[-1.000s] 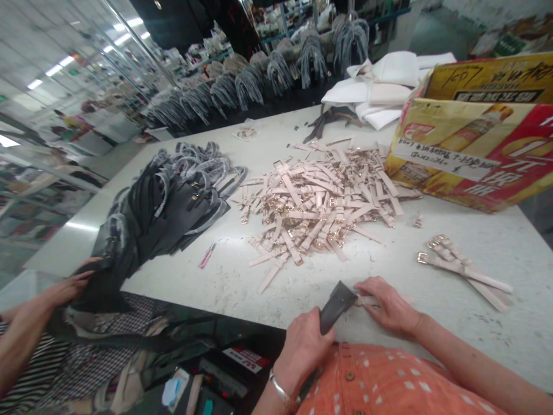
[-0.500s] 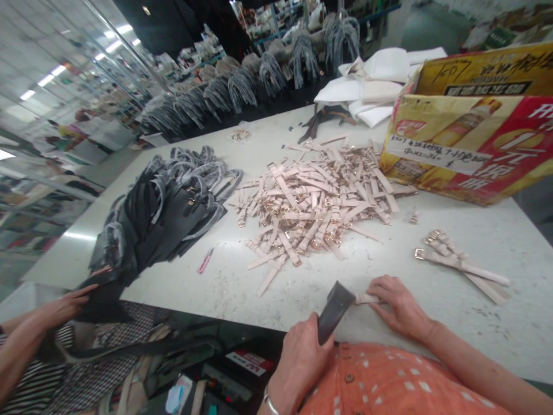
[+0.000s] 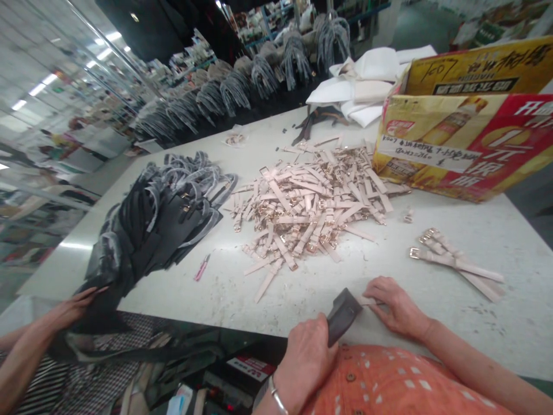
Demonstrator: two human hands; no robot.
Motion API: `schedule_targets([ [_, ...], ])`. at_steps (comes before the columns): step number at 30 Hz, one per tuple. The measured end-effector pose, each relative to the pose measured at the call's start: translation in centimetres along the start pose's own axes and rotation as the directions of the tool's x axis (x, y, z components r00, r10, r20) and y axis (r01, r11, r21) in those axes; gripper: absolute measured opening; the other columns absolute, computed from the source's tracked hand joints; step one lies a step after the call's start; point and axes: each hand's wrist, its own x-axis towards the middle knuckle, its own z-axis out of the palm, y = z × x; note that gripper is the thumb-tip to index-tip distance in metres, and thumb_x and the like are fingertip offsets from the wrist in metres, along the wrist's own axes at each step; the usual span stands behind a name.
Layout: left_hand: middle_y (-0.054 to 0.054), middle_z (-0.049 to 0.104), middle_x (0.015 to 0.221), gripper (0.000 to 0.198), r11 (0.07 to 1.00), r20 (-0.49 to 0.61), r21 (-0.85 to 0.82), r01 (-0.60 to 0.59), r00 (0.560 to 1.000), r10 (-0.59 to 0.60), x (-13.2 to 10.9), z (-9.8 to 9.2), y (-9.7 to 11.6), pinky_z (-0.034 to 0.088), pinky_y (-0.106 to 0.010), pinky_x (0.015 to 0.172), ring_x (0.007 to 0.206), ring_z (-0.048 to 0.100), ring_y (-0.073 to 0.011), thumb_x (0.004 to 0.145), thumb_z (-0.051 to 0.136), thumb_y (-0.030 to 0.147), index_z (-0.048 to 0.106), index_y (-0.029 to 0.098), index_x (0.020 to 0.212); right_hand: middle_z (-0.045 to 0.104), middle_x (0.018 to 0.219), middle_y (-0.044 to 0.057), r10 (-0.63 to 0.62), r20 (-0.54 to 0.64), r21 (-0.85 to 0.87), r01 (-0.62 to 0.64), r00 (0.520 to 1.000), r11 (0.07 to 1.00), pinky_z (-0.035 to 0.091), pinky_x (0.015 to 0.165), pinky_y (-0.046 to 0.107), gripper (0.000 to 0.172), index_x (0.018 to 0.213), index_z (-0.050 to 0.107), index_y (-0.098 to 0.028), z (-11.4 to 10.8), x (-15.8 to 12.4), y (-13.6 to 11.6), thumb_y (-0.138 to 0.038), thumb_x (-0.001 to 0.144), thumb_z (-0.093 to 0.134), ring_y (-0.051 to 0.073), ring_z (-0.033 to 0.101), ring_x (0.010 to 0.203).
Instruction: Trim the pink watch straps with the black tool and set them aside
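Note:
My left hand [image 3: 309, 351] is closed around a dark grey, smooth, long piece [image 3: 344, 314] whose blunt end points up and to the right; its kind I cannot make out. Just right of that end, my right hand [image 3: 395, 305] pinches a pale pink strap [image 3: 367, 300], mostly hidden by the fingers. A thin dark line shows below the strap, too small to name. Beyond my hands lies a heap of pale pink straps with gold buckles [image 3: 306, 202]. Several more buckled straps [image 3: 458, 262] lie crossed to the right of my right hand.
A yellow and red carton [image 3: 453, 144] stands at the right, with white padded pieces [image 3: 363, 80] behind it. At the left, dark bag parts [image 3: 159, 225] are piled, where a co-worker's hand [image 3: 73, 311] rests. A pink-handled cutter [image 3: 201, 268] lies on the white table [image 3: 173, 294].
The dark grey piece has tilted and moved slightly right and down with my left hand. Less of the strap shows between it and my right hand. The whole view has shifted slightly.

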Motion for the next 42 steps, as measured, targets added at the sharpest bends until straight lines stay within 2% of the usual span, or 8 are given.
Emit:
schedule_targets([
  [6, -0.010, 0.067, 0.093, 0.030, 1.000, -0.010, 0.019, 0.022, 1.000, -0.022, 0.1, -0.1, 0.1, 0.046, -0.035, 0.075, 0.088, 0.063, -0.0268, 0.083, 0.041, 0.033, 0.057, 0.018, 0.105, 0.058, 0.098, 0.010, 0.010, -0.005, 0.007, -0.010, 1.000, 1.000, 0.039, 0.081, 0.042, 0.020, 0.101, 0.058, -0.019, 0.2, 0.1, 0.0, -0.019, 0.082, 0.053, 0.024, 0.052, 0.092],
  [11, -0.010, 0.067, 0.095, 0.033, 0.999, -0.052, 0.018, -0.033, 0.998, 0.034, 1.3, 0.4, 1.4, 0.045, -0.034, 0.076, 0.090, 0.063, -0.0273, 0.081, 0.046, 0.035, 0.057, 0.017, 0.107, 0.058, 0.093, 0.009, 0.043, 0.007, 0.024, -0.044, 0.999, 0.999, 0.039, 0.079, 0.041, 0.015, 0.096, 0.058, -0.019, 0.2, 0.2, -0.2, -0.020, 0.082, 0.052, 0.023, 0.051, 0.088],
  [14, -0.010, 0.067, 0.096, 0.035, 1.000, -0.066, 0.017, -0.025, 0.997, 0.026, 2.1, 0.7, 1.7, 0.044, -0.033, 0.076, 0.092, 0.062, -0.0265, 0.082, 0.045, 0.034, 0.056, 0.016, 0.111, 0.057, 0.092, 0.008, 0.071, -0.012, 0.029, -0.071, 0.997, 0.997, 0.039, 0.079, 0.040, 0.014, 0.093, 0.057, -0.019, 0.2, 0.4, -0.2, -0.017, 0.081, 0.051, 0.023, 0.051, 0.088],
  [21, -0.012, 0.067, 0.098, 0.040, 0.999, -0.057, 0.036, 0.023, 0.998, -0.021, 2.5, 1.4, 1.1, 0.042, -0.034, 0.081, 0.099, 0.061, -0.0269, 0.085, 0.043, 0.035, 0.052, 0.015, 0.118, 0.056, 0.093, 0.008, 0.092, -0.064, 0.030, -0.090, 0.994, 0.995, 0.039, 0.080, 0.041, 0.020, 0.097, 0.055, -0.019, 0.3, 0.6, -0.4, -0.015, 0.077, 0.052, 0.024, 0.050, 0.090],
  [27, -0.011, 0.069, 0.093, 0.037, 0.994, -0.015, 0.004, 0.109, 0.994, -0.109, 1.6, 1.6, -0.1, 0.045, -0.034, 0.075, 0.090, 0.065, -0.0273, 0.083, 0.045, 0.039, 0.058, 0.017, 0.109, 0.056, 0.093, 0.008, 0.069, -0.097, 0.030, -0.067, 0.993, 0.997, 0.039, 0.080, 0.040, 0.020, 0.095, 0.055, -0.019, 0.5, 0.7, -0.5, -0.015, 0.076, 0.052, 0.023, 0.050, 0.088],
  [32, -0.013, 0.067, 0.100, 0.046, 0.997, -0.085, 0.047, 0.053, 0.995, -0.049, 2.6, 2.2, 0.6, 0.043, -0.033, 0.080, 0.098, 0.062, -0.0265, 0.085, 0.044, 0.037, 0.050, 0.014, 0.124, 0.056, 0.088, 0.007, 0.081, -0.104, 0.020, -0.080, 0.991, 0.997, 0.040, 0.077, 0.039, 0.017, 0.092, 0.055, -0.019, 0.6, 1.0, -0.6, -0.014, 0.077, 0.050, 0.023, 0.050, 0.086],
  [37, -0.010, 0.068, 0.093, 0.033, 0.998, -0.105, -0.012, 0.063, 0.992, -0.064, 3.1, 1.4, 1.3, 0.042, -0.029, 0.073, 0.090, 0.064, -0.0230, 0.085, 0.045, 0.038, 0.058, 0.018, 0.108, 0.056, 0.087, 0.007, 0.096, -0.115, 0.010, -0.096, 0.989, 0.995, 0.040, 0.077, 0.038, 0.015, 0.090, 0.054, -0.019, 0.6, 0.7, -0.4, -0.013, 0.078, 0.048, 0.022, 0.050, 0.086],
  [42, -0.009, 0.069, 0.093, 0.031, 0.985, -0.152, -0.112, 0.128, 0.978, -0.144, 2.7, 0.1, 0.0, 0.041, -0.026, 0.071, 0.088, 0.064, -0.0205, 0.085, 0.046, 0.041, 0.057, 0.017, 0.101, 0.056, 0.089, 0.007, 0.076, -0.099, 0.007, -0.076, 0.992, 0.997, 0.040, 0.078, 0.039, 0.018, 0.093, 0.055, -0.019, 0.7, 0.4, 0.1, -0.014, 0.077, 0.051, 0.023, 0.050, 0.088],
])
